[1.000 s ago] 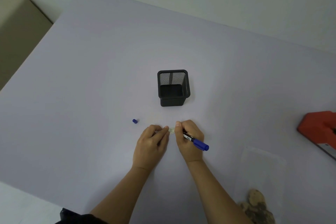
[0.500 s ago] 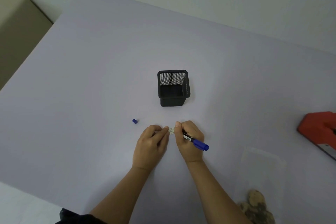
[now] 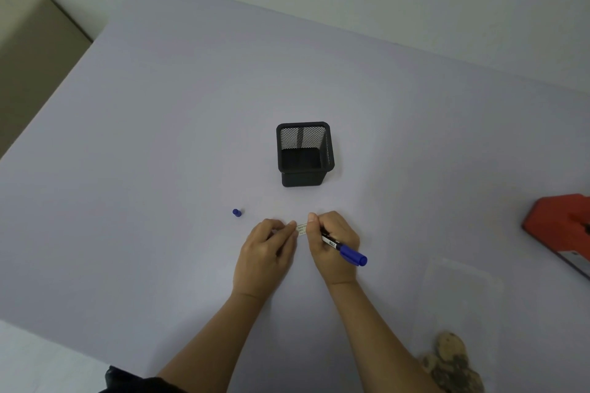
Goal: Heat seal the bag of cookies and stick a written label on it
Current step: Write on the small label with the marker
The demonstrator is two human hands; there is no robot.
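While your left hand (image 3: 266,252) pinches the left end of the small white paper label (image 3: 301,229), your right hand (image 3: 332,246) curls round the blue marker pen (image 3: 346,250) and also touches the label's right end. The label is between your two hands, low over the pale purple table (image 3: 159,137), near the black mesh pen cup (image 3: 305,153). I cannot tell if it touches the table.

I think the label is very light, thin and bendy, so hold it by its edges and do not let it fold.

The clear plastic bag of cookies (image 3: 459,297) lies well apart, by your right arm. It looks soft and slippery, and the brown cookies (image 3: 453,364) inside may break, so take it by its empty top part. The red heat sealer (image 3: 558,226) sits at the right edge. The small blue pen cap (image 3: 236,212) lies left of your hands.
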